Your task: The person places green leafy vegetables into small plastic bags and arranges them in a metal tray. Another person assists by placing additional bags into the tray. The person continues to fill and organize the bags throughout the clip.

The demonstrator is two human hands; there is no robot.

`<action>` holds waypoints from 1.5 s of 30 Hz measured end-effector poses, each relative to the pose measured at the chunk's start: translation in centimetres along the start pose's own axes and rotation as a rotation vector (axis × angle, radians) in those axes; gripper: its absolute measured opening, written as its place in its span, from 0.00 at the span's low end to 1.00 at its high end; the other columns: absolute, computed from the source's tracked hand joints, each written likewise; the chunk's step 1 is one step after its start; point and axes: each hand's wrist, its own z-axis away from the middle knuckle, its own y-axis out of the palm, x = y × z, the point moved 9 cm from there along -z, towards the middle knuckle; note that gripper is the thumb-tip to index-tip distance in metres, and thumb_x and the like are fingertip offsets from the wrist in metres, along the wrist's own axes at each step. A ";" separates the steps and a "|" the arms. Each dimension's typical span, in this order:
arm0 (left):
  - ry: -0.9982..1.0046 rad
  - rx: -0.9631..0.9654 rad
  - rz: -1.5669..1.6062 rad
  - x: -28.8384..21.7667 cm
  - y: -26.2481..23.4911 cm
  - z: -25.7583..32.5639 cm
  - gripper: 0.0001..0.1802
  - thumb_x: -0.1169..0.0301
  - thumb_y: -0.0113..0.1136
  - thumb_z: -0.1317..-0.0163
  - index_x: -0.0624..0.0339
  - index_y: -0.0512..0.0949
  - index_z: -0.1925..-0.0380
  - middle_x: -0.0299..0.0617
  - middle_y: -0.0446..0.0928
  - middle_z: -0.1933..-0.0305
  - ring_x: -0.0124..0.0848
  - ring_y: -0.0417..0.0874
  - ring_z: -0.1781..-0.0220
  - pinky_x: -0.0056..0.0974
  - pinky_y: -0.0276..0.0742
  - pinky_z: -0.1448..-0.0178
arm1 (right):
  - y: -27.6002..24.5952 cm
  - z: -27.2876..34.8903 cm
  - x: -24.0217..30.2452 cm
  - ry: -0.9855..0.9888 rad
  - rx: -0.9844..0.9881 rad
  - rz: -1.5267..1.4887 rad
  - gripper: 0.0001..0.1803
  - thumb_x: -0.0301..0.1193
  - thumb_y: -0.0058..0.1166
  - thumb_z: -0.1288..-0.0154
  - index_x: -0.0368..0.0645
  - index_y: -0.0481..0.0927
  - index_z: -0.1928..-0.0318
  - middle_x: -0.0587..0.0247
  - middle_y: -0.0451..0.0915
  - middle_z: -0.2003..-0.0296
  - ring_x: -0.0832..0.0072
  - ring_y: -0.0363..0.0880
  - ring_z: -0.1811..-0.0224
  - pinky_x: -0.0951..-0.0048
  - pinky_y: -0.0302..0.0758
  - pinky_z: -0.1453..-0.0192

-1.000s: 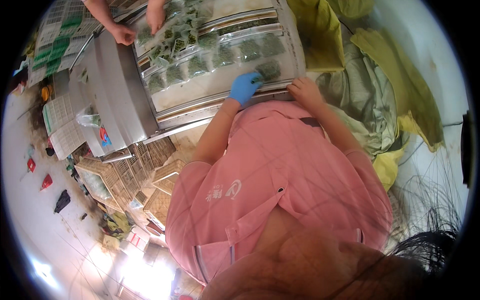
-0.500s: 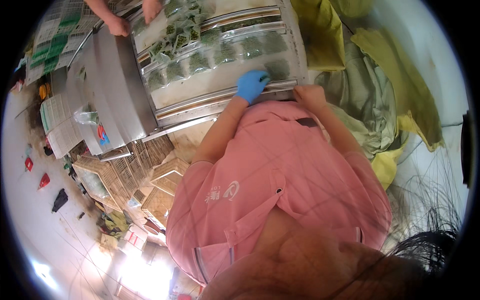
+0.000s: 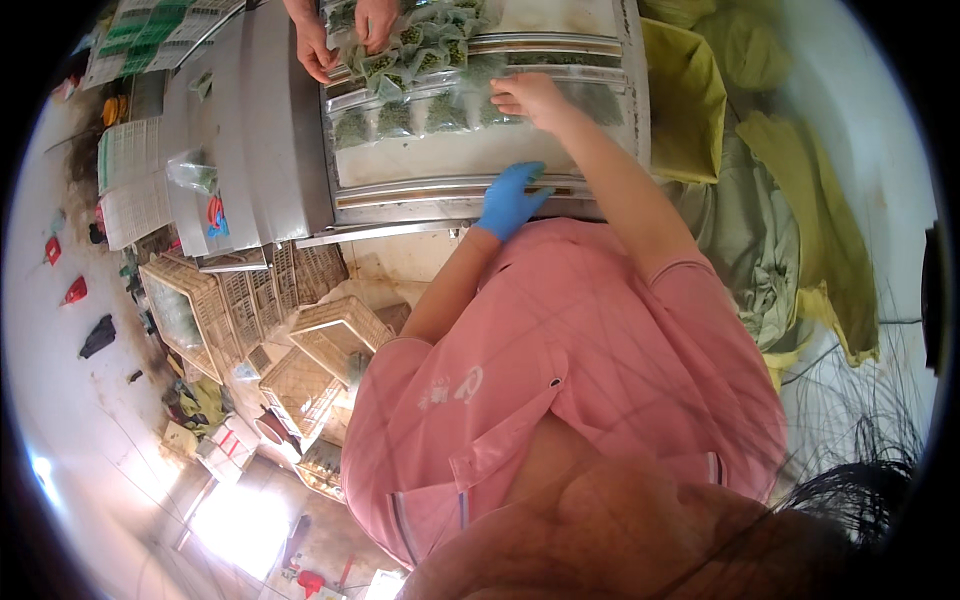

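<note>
Clear packs of green, bean-like pieces (image 3: 446, 112) lie in a row across a pale work surface (image 3: 430, 160) framed by metal rails. My left hand (image 3: 513, 202), in a blue glove, rests at the near metal rail (image 3: 400, 192) with its fingers apart and nothing visible in them. Reaching over the right part of the row, my bare right hand (image 3: 532, 100) has its fingers bent toward the packs. They look slightly apart, and I see nothing held; whether they touch a pack is unclear. My right forearm hides some of the surface below it.
Across the surface, another person's hands (image 3: 345, 35) work by a heap of filled packs (image 3: 425, 50). A stepped metal housing (image 3: 270, 130) stands left. Plastic crates (image 3: 190, 310) are stacked lower left. Yellow-green sacks (image 3: 685, 100) crowd the right side.
My right hand has gone from the near edge out over the packs. My left hand's fingers have opened. The other person's hands have come to the heap. The view has shifted.
</note>
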 end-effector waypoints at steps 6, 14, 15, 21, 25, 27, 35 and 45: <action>-0.708 -0.232 1.023 8.6 -0.9 2.1 0.20 0.57 0.59 0.31 0.59 0.78 0.48 0.43 0.82 0.58 0.33 0.83 0.58 0.35 0.80 0.51 | -2.2 8.6 -1.2 0.076 0.222 -0.409 0.08 0.26 0.50 0.30 0.36 0.72 0.55 0.53 0.75 0.50 0.54 0.77 0.40 0.58 0.78 0.36; -0.577 -0.041 1.034 8.5 -2.5 -1.7 0.18 0.63 0.63 0.35 0.59 0.78 0.48 0.40 0.82 0.61 0.34 0.83 0.63 0.38 0.80 0.55 | -4.9 12.7 -2.2 0.078 0.128 0.043 0.05 0.28 0.50 0.29 0.39 0.76 0.60 0.59 0.80 0.59 0.62 0.85 0.53 0.64 0.84 0.53; -0.507 -0.021 0.814 8.9 -2.7 -2.3 0.18 0.64 0.64 0.37 0.58 0.79 0.48 0.41 0.83 0.62 0.36 0.84 0.64 0.39 0.80 0.56 | -5.6 12.6 -2.5 0.047 0.115 0.271 0.06 0.29 0.52 0.30 0.40 0.77 0.62 0.59 0.81 0.63 0.63 0.86 0.57 0.64 0.83 0.57; -0.212 -0.225 0.090 7.3 -2.4 -3.4 0.17 0.65 0.66 0.41 0.53 0.82 0.51 0.49 0.83 0.58 0.41 0.86 0.62 0.41 0.80 0.57 | -5.2 11.8 -3.5 -0.465 -0.170 1.552 0.12 0.41 0.61 0.38 0.46 0.83 0.70 0.57 0.82 0.77 0.61 0.84 0.69 0.61 0.78 0.66; -0.115 -0.157 0.003 8.9 -2.1 -3.2 0.17 0.65 0.67 0.42 0.52 0.83 0.52 0.50 0.84 0.58 0.43 0.86 0.61 0.41 0.80 0.57 | -5.9 12.3 -4.5 -0.367 -0.136 1.376 0.12 0.42 0.62 0.41 0.48 0.83 0.71 0.59 0.82 0.74 0.59 0.83 0.69 0.59 0.77 0.65; -0.209 -0.034 0.083 10.0 -1.9 -2.9 0.17 0.64 0.67 0.43 0.52 0.83 0.53 0.50 0.84 0.58 0.43 0.86 0.61 0.42 0.80 0.56 | -5.6 13.2 -4.6 -0.389 -0.081 1.240 0.10 0.40 0.62 0.41 0.48 0.82 0.69 0.61 0.82 0.72 0.60 0.82 0.67 0.60 0.78 0.64; -0.310 0.158 0.064 9.4 -3.3 -2.8 0.16 0.64 0.67 0.43 0.55 0.84 0.55 0.47 0.85 0.60 0.39 0.86 0.62 0.40 0.80 0.56 | -1.9 16.4 -5.8 -0.805 0.090 1.358 0.04 0.31 0.55 0.39 0.48 0.77 0.63 0.66 0.75 0.61 0.65 0.78 0.55 0.63 0.79 0.58; -0.669 -0.532 1.489 15.1 -8.2 -8.5 0.10 0.66 0.57 0.32 0.60 0.77 0.56 0.44 0.80 0.65 0.39 0.81 0.66 0.42 0.82 0.55 | 1.0 18.5 -2.2 -0.879 0.259 1.276 0.09 0.31 0.57 0.39 0.43 0.77 0.59 0.60 0.75 0.61 0.58 0.78 0.59 0.58 0.77 0.60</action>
